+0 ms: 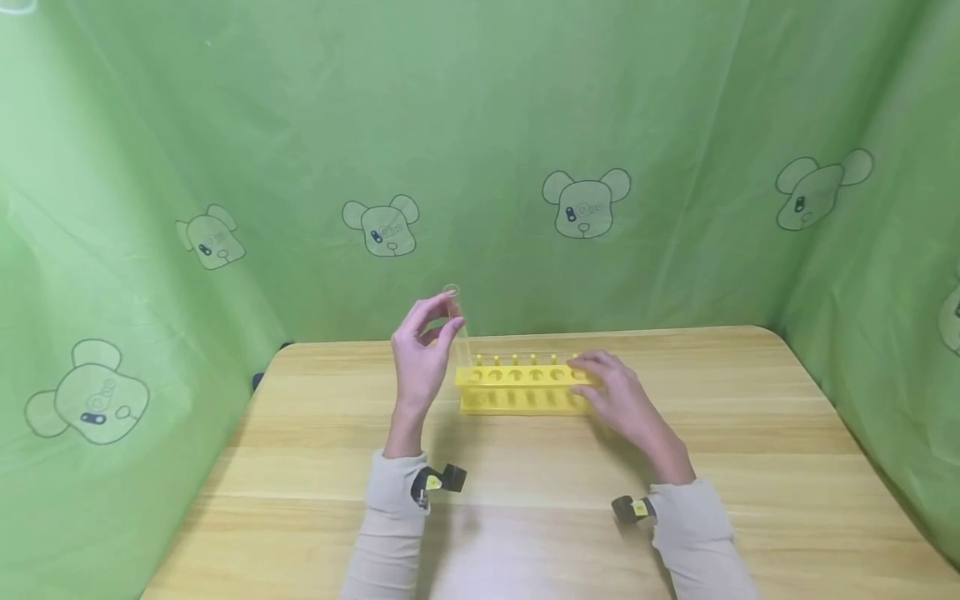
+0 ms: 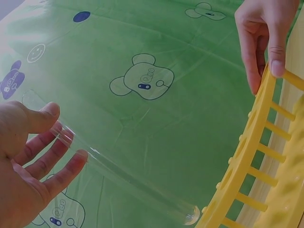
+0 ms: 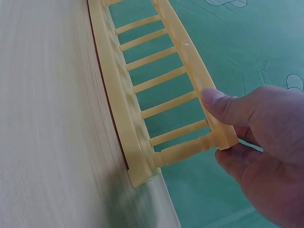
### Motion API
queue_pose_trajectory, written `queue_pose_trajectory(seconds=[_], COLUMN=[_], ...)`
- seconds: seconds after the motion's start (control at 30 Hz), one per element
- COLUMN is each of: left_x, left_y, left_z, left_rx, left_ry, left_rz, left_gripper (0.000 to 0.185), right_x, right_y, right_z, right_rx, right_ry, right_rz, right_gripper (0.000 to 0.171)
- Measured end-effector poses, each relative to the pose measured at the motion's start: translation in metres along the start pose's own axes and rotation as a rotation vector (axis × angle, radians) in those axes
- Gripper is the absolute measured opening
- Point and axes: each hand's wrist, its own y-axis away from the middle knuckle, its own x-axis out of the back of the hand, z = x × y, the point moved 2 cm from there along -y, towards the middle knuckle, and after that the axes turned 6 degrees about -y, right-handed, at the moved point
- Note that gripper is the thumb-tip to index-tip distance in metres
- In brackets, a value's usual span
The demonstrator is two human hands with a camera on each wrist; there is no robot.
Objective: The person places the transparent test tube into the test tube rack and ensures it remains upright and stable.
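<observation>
A clear test tube is pinched near its upper end between the thumb and fingers of my left hand. It stands slightly tilted, its rounded bottom at the left end of the yellow test tube rack. In the left wrist view the tube looks see-through, and its bottom lies close to the rack's top bar. Whether it is inside the end hole I cannot tell. My right hand grips the rack's right end, thumb on one side of the top bar and fingers on the other, as the right wrist view shows.
The rack stands on a light wooden table, toward its back edge. A row of holes and upright pegs runs along it. Green curtains printed with bear heads hang behind and at both sides.
</observation>
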Motion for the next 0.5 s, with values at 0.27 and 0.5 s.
queue_pose_trajectory(seconds=[0.27,0.5], left_x=[-0.0056,-0.0101], left_y=[0.0012,0.0016], left_z=[0.0010,0.0018], left_rx=[0.006,0.018], left_ry=[0.014,0.020], left_rz=[-0.010,-0.022], left_gripper=[0.039,0.038], right_x=[0.0008,0.0000], right_y=[-0.0007,-0.0006], right_z=[-0.0001,0.0010], right_rx=[-0.006,-0.007], right_ry=[-0.002,-0.008], right_rz=[-0.003,-0.001], right_gripper=[0.043,0.043])
